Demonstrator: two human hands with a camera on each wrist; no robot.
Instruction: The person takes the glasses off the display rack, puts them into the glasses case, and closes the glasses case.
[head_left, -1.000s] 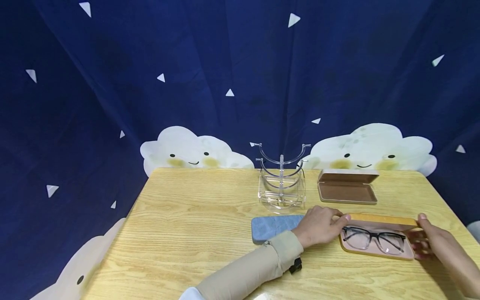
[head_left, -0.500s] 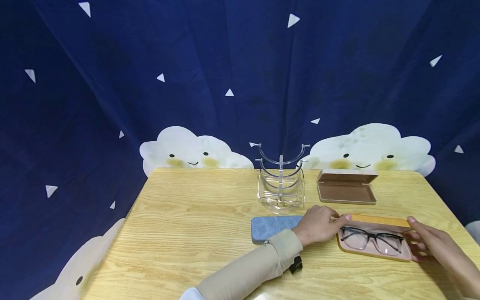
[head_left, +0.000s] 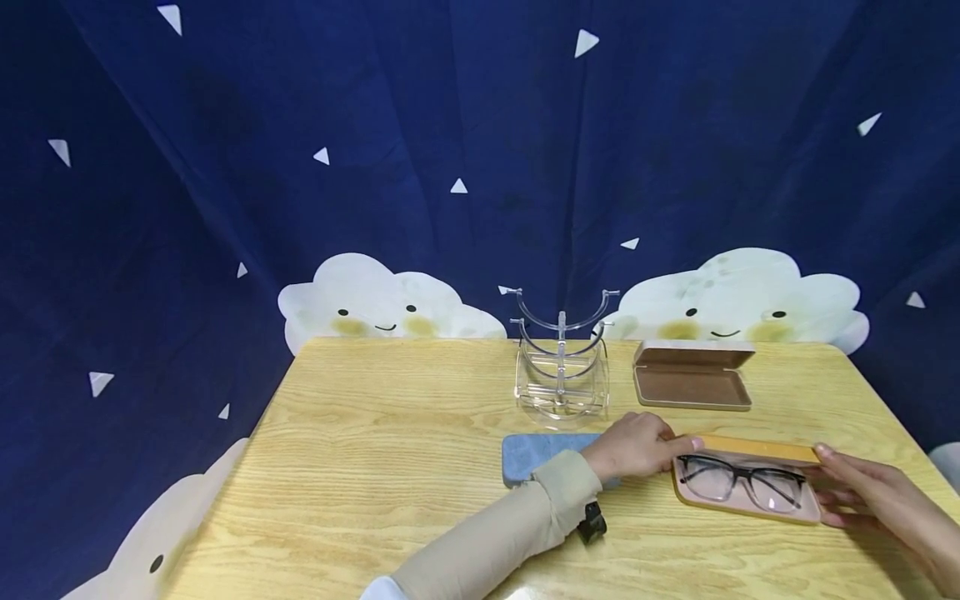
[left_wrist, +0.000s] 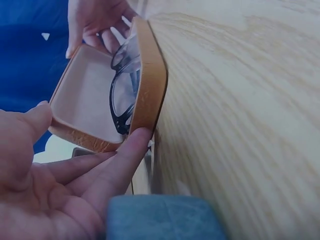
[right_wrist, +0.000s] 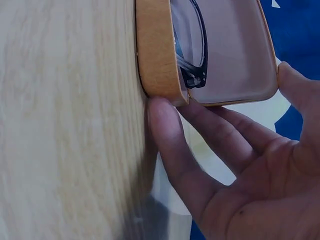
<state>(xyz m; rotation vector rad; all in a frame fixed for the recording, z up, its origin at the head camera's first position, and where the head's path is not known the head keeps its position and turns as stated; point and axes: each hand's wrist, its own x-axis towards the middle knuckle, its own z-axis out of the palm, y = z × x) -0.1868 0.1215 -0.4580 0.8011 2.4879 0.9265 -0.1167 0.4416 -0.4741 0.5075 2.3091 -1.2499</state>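
Observation:
An orange glasses case (head_left: 806,515) lies part-open near the table's right side, its pale pink lining showing. Inside rest black-framed eyeglasses (head_left: 741,471) with clear lower rims. My left hand (head_left: 630,446) grips the case's left end, thumb on the lid edge and fingers at the base, as the left wrist view shows. At the opposite end my right hand (head_left: 873,500) holds it likewise: in the right wrist view the thumb touches the lid (right_wrist: 240,50) and a fingertip presses the base (right_wrist: 157,55). Under my left forearm's cuff sits a blue case (head_left: 536,457), partly hidden.
Behind the orange case stands an open brown glasses case (head_left: 693,387). A clear tiered display stand (head_left: 561,367) is at the table's back middle. The wooden table (head_left: 375,433) meets a dark blue curtain (head_left: 420,108) with clouds and triangles.
The orange case has shifted slightly left and toward me, with both hands on it. Its lid has tipped lower over the eyeglasses.

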